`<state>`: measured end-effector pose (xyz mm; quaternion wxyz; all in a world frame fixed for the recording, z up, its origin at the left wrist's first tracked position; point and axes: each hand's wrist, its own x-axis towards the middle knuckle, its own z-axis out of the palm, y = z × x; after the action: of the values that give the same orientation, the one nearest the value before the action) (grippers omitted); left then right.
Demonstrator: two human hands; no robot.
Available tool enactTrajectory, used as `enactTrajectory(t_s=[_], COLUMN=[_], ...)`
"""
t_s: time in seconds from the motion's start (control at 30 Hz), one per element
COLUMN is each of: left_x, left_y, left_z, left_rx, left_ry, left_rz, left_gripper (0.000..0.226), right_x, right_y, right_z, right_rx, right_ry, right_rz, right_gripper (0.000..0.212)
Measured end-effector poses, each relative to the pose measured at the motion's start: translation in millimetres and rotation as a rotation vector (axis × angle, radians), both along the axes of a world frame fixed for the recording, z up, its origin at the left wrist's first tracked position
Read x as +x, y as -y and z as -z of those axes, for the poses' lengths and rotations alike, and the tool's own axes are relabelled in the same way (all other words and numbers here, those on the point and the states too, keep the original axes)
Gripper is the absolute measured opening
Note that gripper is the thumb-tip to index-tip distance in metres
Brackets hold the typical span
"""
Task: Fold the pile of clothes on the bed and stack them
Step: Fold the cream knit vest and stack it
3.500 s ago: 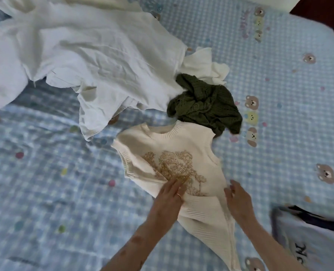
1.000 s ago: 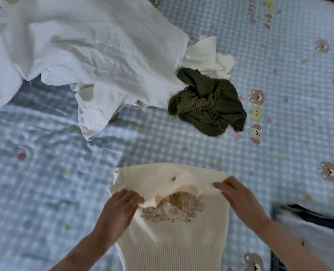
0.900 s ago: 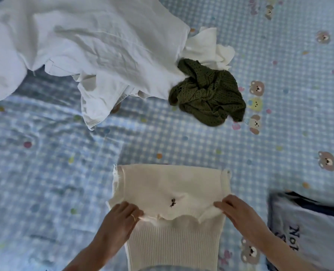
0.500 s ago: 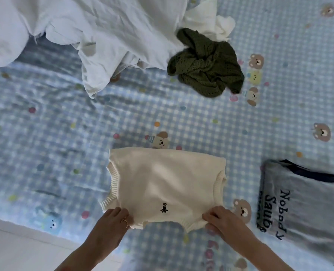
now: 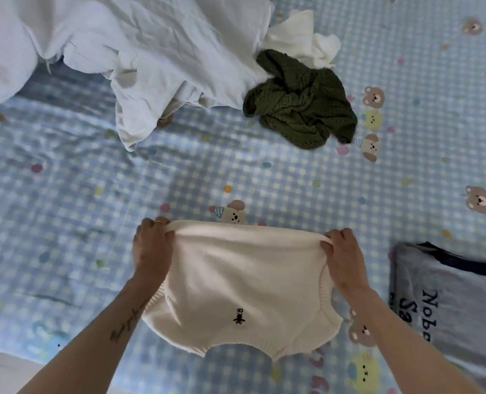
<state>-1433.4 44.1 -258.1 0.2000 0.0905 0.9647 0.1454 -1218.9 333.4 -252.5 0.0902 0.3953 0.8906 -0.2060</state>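
Cream knit vest (image 5: 244, 282), folded, is pinched at its fold by left hand (image 5: 150, 248) and right hand (image 5: 342, 255) above the bed (image 5: 65, 223). Grey T-shirt (image 5: 446, 305) lies folded; green knit (image 5: 301, 100) and white garments (image 5: 162, 49) remain unfolded.

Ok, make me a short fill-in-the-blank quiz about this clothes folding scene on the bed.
1. Both hands, left and right, grip the ____-coloured knit vest.
2. The crumpled knit top beside the white pile is dark ____.
3. The folded grey shirt lies to the vest's ____.

Missing words: cream; green; right
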Motion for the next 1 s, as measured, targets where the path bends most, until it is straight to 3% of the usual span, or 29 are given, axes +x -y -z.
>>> enactTrajectory(t_s=[0.13,0.23,0.3,0.4,0.5,0.57,0.67,0.77,0.83,0.9,1.0], left_x=[-9.9,35.2,79.5,95.6,97.1,110.9,121.9,113.7,111.7,114.0,123.7], left_y=[-17.9,-36.1,-23.8,29.4,67.4,71.6,61.8,50.2,44.1,43.1,47.1], left_z=[-4.2,-1.8,10.0,30.5,22.6,9.4,-1.7,-3.9,-4.8,-7.3,-16.4], left_rx=[0.025,0.054,0.076,-0.007,-0.039,0.055,0.206,0.389,0.486,0.485,0.431], left_ry=[-0.155,-0.298,-0.177,-0.085,-0.107,-0.035,0.181,0.353,0.423,0.46,0.405], left_rz=[0.045,0.44,0.678,0.749,0.56,0.216,-0.381,-0.787,-0.919,-0.918,-0.861], left_gripper=[0.051,0.058,0.058,0.062,0.065,0.072,0.085,0.089,0.076,0.055,0.028], right_x=[-3.7,-7.7,4.3,29.6,22.5,-4.9,-78.2,-162.2,-206.0,-226.9,-218.1], right_y=[-13.7,33.0,62.2,51.7,44.8,64.2,106.2,146.7,164.1,170.1,158.6], right_z=[-5.7,-0.7,11.9,22.3,12.1,1.0,-8.0,-11.9,-3.4,5.7,6.1], right_rx=[0.184,0.294,0.188,0.113,0.105,0.119,0.05,-0.122,-0.121,-0.119,-0.368], right_ry=[-0.035,-0.031,0.075,0.232,0.228,0.091,-0.262,-0.289,-0.136,0.058,-0.041], right_rz=[0.029,-0.275,-0.479,-0.399,-0.344,-0.307,-0.457,-0.695,-0.838,-0.908,-0.693], right_gripper=[0.024,0.047,0.056,0.069,0.078,0.067,0.035,0.036,0.043,0.042,0.024])
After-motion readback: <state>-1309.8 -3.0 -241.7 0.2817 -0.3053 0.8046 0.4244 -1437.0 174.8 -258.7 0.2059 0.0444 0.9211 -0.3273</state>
